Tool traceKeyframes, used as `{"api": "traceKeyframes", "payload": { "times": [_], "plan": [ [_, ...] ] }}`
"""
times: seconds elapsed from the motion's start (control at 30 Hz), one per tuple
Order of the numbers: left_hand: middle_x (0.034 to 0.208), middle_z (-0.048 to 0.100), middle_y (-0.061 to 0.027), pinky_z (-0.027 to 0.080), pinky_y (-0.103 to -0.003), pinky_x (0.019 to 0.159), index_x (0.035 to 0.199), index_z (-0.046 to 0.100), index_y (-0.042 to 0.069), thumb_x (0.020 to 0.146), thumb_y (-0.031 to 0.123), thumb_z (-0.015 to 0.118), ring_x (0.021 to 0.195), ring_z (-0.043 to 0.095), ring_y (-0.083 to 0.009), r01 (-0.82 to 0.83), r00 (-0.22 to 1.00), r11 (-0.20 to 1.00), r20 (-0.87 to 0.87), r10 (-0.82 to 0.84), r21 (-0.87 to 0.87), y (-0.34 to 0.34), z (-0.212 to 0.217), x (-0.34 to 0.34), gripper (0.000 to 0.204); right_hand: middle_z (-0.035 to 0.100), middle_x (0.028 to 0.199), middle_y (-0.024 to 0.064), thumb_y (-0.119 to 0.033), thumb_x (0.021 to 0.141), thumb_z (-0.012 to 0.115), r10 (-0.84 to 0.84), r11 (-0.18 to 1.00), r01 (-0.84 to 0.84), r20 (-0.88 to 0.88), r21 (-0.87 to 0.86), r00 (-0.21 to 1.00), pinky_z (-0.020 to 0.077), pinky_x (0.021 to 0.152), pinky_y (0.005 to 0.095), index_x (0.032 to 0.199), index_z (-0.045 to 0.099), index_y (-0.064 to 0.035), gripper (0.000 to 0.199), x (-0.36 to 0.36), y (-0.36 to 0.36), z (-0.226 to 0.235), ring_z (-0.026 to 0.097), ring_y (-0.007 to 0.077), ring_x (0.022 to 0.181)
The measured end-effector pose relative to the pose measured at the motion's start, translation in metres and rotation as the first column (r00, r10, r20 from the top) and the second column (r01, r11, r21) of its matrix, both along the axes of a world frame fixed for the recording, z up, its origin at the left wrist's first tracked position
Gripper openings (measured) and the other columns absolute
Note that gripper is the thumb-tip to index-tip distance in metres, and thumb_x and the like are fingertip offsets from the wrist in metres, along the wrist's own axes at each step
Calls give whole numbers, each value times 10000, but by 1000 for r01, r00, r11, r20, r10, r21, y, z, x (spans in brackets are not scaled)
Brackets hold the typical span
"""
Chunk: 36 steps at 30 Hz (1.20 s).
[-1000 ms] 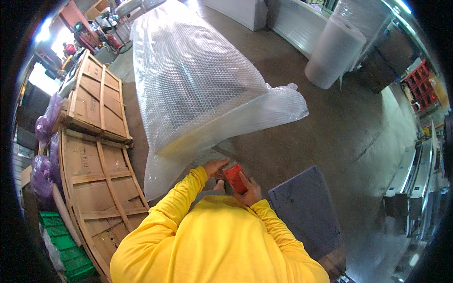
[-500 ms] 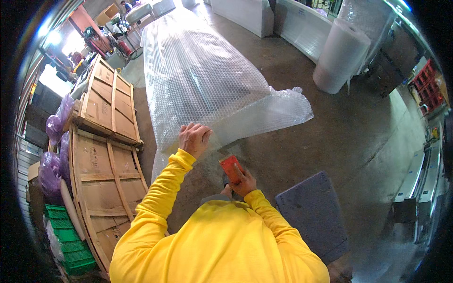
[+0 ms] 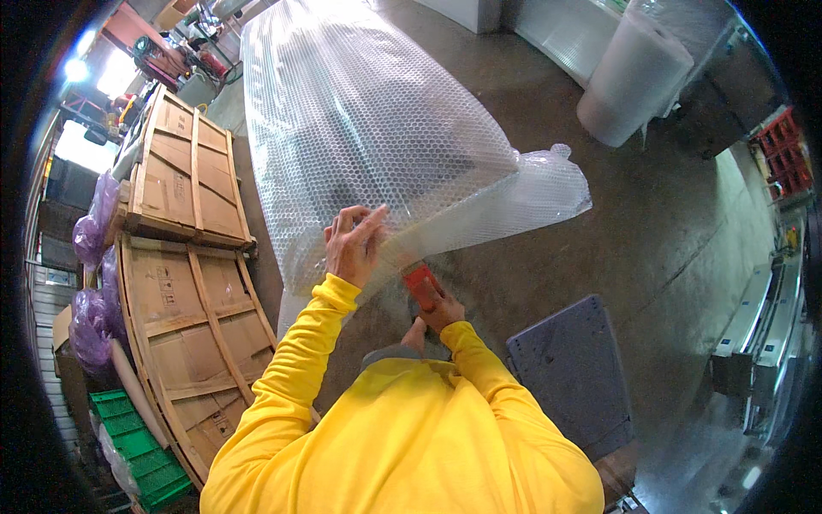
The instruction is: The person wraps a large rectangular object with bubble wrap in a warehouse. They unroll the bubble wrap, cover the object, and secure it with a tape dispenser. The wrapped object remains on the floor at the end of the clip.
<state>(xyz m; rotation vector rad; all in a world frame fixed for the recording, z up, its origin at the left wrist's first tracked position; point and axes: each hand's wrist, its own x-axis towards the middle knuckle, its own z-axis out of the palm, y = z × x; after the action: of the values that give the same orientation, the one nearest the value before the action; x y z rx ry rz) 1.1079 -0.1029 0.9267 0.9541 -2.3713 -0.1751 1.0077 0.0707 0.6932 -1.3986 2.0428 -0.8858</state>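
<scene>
A long bulky item wrapped in clear bubble wrap (image 3: 377,120) stretches away from me. My left hand (image 3: 353,246) rests at its near end, fingers partly stretched out and touching the wrap. Lower and to the right, my right hand (image 3: 443,310) is closed around a red handheld tape dispenser (image 3: 420,286). The dispenser's upper end is close to the wrap's near lower edge, where a pale, see-through strip seems to run between them; its exact ends cannot be made out. A loose flap of bubble wrap (image 3: 548,184) sticks out on the right.
Wood-framed cardboard crates (image 3: 184,334) stand along the left, beside purple plastic bundles (image 3: 92,330) and a green plastic crate (image 3: 141,450). A dark grey-blue panel (image 3: 572,377) lies at my right. A large bubble wrap roll (image 3: 635,81) stands farther right.
My left hand has loosened from a closed grip, its fingers now spreading on the wrap. The tape dispenser in my right hand has come nearer the wrap's edge. The view has shifted slightly.
</scene>
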Motion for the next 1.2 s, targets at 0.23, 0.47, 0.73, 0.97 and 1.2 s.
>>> {"api": "traceKeyframes", "payload": {
  "times": [0.23, 0.47, 0.73, 0.97, 1.2],
  "plan": [
    [1018, 592, -16, 413, -371, 821, 1121, 652, 206, 825, 169, 643, 960, 573, -229, -73, 997, 997, -14, 73, 22, -9, 3, -10, 298, 597, 1142, 203, -426, 734, 671, 113, 862, -72, -53, 502, 992, 513, 796, 498, 1435, 323, -312, 790, -8, 1, -21, 623, 416, 937],
    [952, 644, -74, 470, -345, 739, 1029, 668, 116, 795, 95, 671, 861, 616, -254, 462, 875, 851, -287, -391, 250, 59, -66, 12, 234, 504, 1305, 239, -540, 744, 635, 117, 824, -103, 10, 556, 993, 498, 868, 492, 1474, 188, -384, 870, 1, -17, -70, 592, 440, 1034],
    [1141, 621, -82, 483, -363, 876, 1191, 579, 138, 924, 291, 526, 1051, 589, -221, 744, 425, -451, 171, 889, 493, 69, -331, 3, 313, 556, 1287, 166, -358, 855, 574, 48, 817, -61, 37, 573, 998, 474, 929, 491, 1332, 450, -113, 551, 2, -55, -44, 583, 419, 1079],
    [1146, 624, -82, 475, -393, 880, 1197, 571, 132, 935, 342, 475, 1063, 583, -235, 898, 207, -294, 274, 939, 328, 64, -346, -26, 350, 576, 1274, 115, -373, 822, 620, 371, 774, -151, -247, 615, 895, 515, 861, 441, 1294, 497, -164, 531, -6, -75, -85, 600, 353, 1078],
    [1150, 626, -82, 468, -422, 884, 1204, 563, 126, 946, 393, 424, 1074, 578, -250, 952, 126, -193, 271, 954, 237, 52, -346, -41, 397, 572, 1278, 131, -406, 815, 613, 354, 693, -274, 16, 667, 935, 502, 882, 441, 1308, 492, -167, 561, -26, -79, -61, 588, 346, 1102]
  ]
}}
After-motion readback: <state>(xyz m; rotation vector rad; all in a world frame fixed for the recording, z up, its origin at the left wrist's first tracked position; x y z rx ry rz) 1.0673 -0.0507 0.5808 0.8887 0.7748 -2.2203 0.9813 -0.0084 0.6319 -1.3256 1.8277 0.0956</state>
